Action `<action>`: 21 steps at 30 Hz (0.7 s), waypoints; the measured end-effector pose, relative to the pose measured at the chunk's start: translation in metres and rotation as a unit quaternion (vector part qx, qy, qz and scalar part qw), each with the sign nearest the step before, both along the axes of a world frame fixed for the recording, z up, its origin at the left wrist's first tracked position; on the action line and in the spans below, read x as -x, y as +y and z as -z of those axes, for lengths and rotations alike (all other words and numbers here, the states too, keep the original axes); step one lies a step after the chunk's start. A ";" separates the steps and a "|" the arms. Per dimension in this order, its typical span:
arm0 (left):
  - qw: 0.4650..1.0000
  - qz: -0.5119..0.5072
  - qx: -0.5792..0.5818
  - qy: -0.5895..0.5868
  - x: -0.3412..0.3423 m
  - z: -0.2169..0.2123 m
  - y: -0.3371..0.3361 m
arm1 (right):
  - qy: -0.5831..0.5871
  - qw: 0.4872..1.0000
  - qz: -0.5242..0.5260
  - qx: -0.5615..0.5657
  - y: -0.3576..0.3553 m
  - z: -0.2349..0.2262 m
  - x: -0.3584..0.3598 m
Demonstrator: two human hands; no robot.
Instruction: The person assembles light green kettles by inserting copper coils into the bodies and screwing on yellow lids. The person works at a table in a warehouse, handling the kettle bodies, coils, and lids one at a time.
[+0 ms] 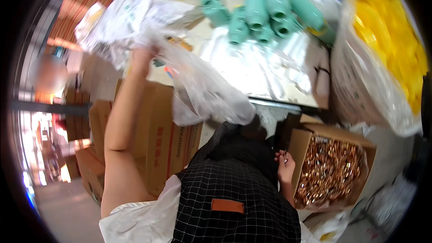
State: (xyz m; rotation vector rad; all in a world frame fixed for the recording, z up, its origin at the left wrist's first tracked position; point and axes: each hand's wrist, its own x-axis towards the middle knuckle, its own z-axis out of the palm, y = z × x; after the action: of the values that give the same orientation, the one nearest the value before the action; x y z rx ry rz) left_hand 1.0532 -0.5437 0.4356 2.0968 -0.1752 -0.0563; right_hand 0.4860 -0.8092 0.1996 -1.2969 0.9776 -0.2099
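Above the table edge, the left hand grips a clear plastic bag hanging below it

Green bottles and plastic bags crowd the table

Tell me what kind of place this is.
Probably a small factory or packing workshop: teal plastic bottles piled on the table, a big bag of yellow parts, and a carton of copper-coloured pieces.

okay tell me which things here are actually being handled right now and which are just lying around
In hand:
left hand gripping the clear plastic bag
right hand holding small metal pieces beside the box of copper-coloured parts

Lying about:
teal bottles
bag of yellow parts
stacked cardboard cartons
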 end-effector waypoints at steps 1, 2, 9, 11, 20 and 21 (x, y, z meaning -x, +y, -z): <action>0.989 -0.059 0.091 -0.097 -0.001 -0.043 0.047 | -0.007 1.000 -0.024 -0.006 0.004 -0.004 -0.014; 0.954 -0.053 0.129 -0.266 0.007 -0.074 0.093 | -0.013 0.999 -0.047 -0.008 0.004 -0.008 -0.027; 0.931 -0.250 0.034 -0.264 0.099 0.049 0.319 | -0.053 0.994 -0.091 0.016 0.018 -0.036 -0.091; 0.803 -0.189 -0.543 0.156 0.137 0.160 0.387 | -0.061 0.993 -0.100 -0.005 0.026 -0.041 -0.109; 0.882 -0.398 -0.173 0.182 0.149 0.245 0.483 | 0.068 0.971 -0.221 0.063 0.062 -0.044 -0.186; 0.867 -0.382 -0.295 0.126 0.147 0.234 0.487 | 0.100 0.967 -0.228 0.049 0.064 -0.038 -0.202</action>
State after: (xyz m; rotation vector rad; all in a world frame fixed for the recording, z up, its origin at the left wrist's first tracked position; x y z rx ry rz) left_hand 0.9060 -0.0568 0.2014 2.5847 0.9473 0.1094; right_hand 0.6880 -0.7455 0.2372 -1.6205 0.8152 0.2342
